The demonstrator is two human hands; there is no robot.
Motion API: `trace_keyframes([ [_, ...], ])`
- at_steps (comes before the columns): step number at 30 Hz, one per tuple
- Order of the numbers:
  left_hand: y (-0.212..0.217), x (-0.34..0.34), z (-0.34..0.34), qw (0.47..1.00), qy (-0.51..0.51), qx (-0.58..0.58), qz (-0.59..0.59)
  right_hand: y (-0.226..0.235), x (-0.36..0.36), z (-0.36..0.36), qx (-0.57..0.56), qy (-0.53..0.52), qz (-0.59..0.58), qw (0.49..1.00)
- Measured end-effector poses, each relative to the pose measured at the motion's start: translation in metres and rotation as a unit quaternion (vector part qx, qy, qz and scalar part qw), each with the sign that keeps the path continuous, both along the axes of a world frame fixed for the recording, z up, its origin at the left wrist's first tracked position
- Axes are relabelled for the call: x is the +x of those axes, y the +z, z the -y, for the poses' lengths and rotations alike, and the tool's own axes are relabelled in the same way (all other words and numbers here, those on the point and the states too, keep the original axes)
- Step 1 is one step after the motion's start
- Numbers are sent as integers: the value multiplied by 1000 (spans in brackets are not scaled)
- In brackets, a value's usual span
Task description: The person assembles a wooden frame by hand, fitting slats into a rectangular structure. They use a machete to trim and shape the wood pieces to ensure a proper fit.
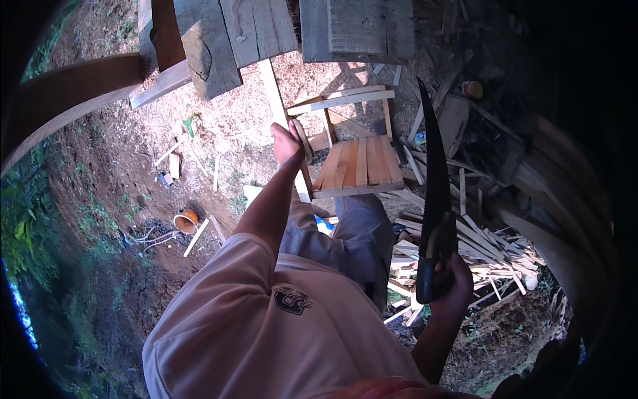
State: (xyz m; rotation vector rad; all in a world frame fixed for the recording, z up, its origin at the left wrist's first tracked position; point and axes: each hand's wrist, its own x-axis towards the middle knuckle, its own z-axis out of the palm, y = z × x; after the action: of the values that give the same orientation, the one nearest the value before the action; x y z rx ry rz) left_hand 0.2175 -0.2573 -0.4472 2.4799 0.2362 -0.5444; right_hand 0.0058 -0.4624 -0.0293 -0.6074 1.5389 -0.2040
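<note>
My left hand [287,143] is closed round a long pale wooden strip [274,90], which stretches away from me past the left side of a small wooden chair. A short piece of wood [302,139] lies against the fingers; whether it is gripped too is unclear. The chair has a slatted seat [359,163] and a pale rail [342,100] beyond it, and stands just in front of my legs. On the right, my right hand [455,286] grips a handsaw [435,179] by its dark handle, its toothed blade pointing away from me, apart from the wood.
Weathered grey boards [259,30] form a raised surface at the far side. A thick curved-looking beam [80,86] crosses the far left. An orange-brown pot [186,221] lies on the dirt at left. Scrap strips [492,246] are heaped at right.
</note>
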Motion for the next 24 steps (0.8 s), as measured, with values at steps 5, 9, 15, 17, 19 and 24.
trace_keyframes([
  [5, -2, -1, -1, 1000, -2, 16, 1, -25, 51, -15, -27, 135, 4, 990],
  [9, 5, 0, 4, 1000, 3, 18, -10, -40, 75, -23, -130, 281, -48, 950],
  [15, 8, 1, 4, 1000, -6, 24, -16, -67, 98, -3, -111, 520, -39, 846],
  [17, 3, 1, 5, 998, -20, 32, 49, -80, 97, 2, -127, 557, -23, 821],
  [19, -5, -4, 2, 1000, -8, 18, 25, -88, 95, 4, -180, 614, -8, 768],
  [24, 7, -2, 5, 1000, 7, 6, 14, -85, 91, 10, -145, 693, 49, 704],
])
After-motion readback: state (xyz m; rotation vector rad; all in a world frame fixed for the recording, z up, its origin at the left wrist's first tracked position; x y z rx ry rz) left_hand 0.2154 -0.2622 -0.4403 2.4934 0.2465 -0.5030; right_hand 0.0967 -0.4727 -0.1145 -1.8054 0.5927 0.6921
